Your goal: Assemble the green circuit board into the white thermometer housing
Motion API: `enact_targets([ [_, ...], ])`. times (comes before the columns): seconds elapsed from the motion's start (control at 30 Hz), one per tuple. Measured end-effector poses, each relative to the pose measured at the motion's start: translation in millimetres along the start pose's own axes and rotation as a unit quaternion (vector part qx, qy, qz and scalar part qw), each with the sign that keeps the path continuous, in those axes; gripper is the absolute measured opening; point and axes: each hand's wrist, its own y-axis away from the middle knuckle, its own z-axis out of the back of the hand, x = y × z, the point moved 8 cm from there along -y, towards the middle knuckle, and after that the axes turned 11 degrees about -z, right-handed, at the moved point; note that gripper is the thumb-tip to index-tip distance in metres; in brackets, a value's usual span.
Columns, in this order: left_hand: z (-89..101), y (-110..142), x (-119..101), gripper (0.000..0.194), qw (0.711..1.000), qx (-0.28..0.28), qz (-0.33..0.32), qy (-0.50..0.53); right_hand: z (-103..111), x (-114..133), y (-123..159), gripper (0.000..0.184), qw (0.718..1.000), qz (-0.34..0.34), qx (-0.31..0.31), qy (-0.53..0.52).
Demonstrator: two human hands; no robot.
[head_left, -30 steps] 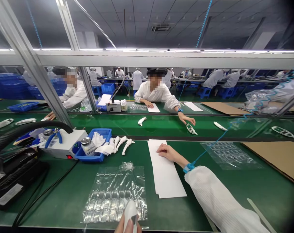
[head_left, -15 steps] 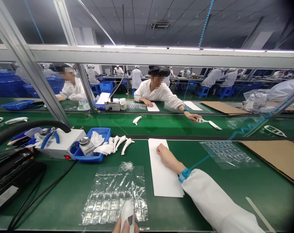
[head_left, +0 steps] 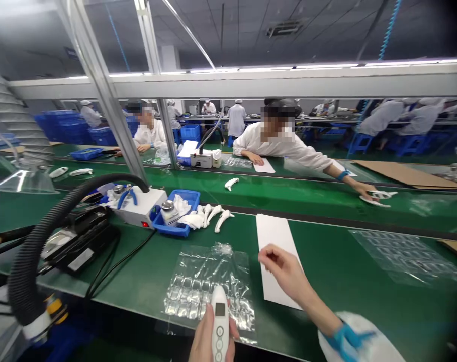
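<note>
At the bottom edge, my left hand is wrapped round a white handheld device with a small dark screen and round buttons, its rounded tip pointing up and away. Behind the device lies a clear plastic bag holding rows of small clear pieces. My right hand, a blue wrist strap at its cuff, hovers over a stack of white paper. Its fingers are curled together; whatever they may pinch is too small to make out.
A blue tray holds a bottle and white cloths, with several white shell parts beside it. Left stand a white box and a black hose. Across the green belt, a co-worker reaches for white parts.
The view has swung left. The device now shows its screen and buttons towards me. My right hand has drawn back from the paper, lifting towards me.
</note>
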Motion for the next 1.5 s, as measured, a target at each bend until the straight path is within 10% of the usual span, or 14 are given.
enact_targets([
  [0.13,3.5,1,1,0.075,0.999,-0.014,0.011,-0.051,-62,41,58,0.015,0.977,-0.052,0.186,-0.092],
  [0.27,7.2,2,0,0.068,0.996,-0.032,-0.005,-0.088,-84,50,70,0.018,0.980,-0.041,0.188,-0.053],
  [1.5,4.9,0,13,0.073,0.996,0.028,0.001,-0.083,-97,37,64,0.018,0.969,-0.062,0.213,-0.114],
])
